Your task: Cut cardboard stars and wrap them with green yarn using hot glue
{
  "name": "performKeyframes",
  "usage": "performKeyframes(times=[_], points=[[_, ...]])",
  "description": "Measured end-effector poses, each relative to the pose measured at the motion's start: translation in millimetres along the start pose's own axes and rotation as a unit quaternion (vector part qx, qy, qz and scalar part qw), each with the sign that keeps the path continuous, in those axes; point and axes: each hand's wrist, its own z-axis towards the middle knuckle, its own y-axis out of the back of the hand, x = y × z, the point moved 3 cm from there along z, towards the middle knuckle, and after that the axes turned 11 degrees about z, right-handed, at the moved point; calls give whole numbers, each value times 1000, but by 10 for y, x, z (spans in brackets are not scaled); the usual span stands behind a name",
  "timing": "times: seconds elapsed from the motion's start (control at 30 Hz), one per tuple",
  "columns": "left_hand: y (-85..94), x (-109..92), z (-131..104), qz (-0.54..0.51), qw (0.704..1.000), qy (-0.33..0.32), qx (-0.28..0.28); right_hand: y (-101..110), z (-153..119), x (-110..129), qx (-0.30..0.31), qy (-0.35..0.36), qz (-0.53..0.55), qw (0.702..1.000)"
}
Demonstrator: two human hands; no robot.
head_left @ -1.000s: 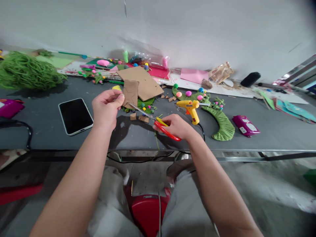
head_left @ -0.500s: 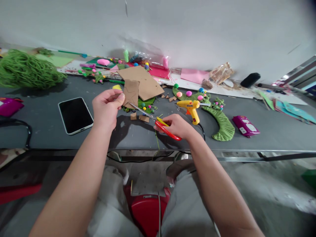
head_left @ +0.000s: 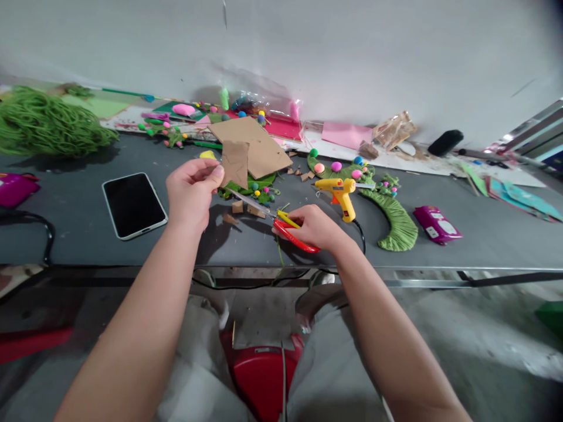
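My left hand (head_left: 191, 190) pinches a small piece of brown cardboard (head_left: 235, 165) at its left edge, holding it above the table. In my right hand (head_left: 317, 225) is a pair of scissors (head_left: 295, 235) with red and yellow handles. Their blades point left, just under the cardboard's lower edge, and look nearly closed. Several small cardboard offcuts (head_left: 237, 207) lie beneath the blades, one of them (head_left: 230, 219) nearer to me. A larger cardboard sheet (head_left: 266, 146) lies behind the held piece, over green leafy work with pompoms (head_left: 264, 191).
A yellow glue gun (head_left: 341, 193) rests right of my right hand, beside a green yarn-wrapped crescent (head_left: 396, 223). A phone (head_left: 134, 205) lies at left, with green yarn (head_left: 53, 126) behind it. Purple packs (head_left: 437, 224) sit toward either side. Coloured paper (head_left: 347, 135) lines the wall.
A small cardboard bit has come off the held piece and now lies on the table below the blades. The scissors have shifted slightly down and left, away from the cardboard's edge.
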Motion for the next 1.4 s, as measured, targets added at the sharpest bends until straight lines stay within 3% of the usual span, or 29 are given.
performKeyframes(times=[0.17, 0.27, 0.4, 0.67, 1.17, 1.4], points=[[61, -12, 8, -4, 999, 27, -29, -6, 0, -21, 6, -12, 20, 1000], [77, -37, -9, -19, 998, 42, -31, -12, -27, -49, 16, -18, 95, 995], [46, -58, -63, -76, 992, 95, -37, 29, -80, -46, -33, -1, 198, 980], [-179, -99, -236, -142, 972, 164, 92, 64, -75, -1, -44, -22, 193, 980], [-320, -83, -302, -130, 974, 146, 114, 102, -102, 29, 3, -41, 175, 984], [-396, -111, -364, -92, 976, 139, 140, 97, -83, 26, -14, -27, 173, 984]])
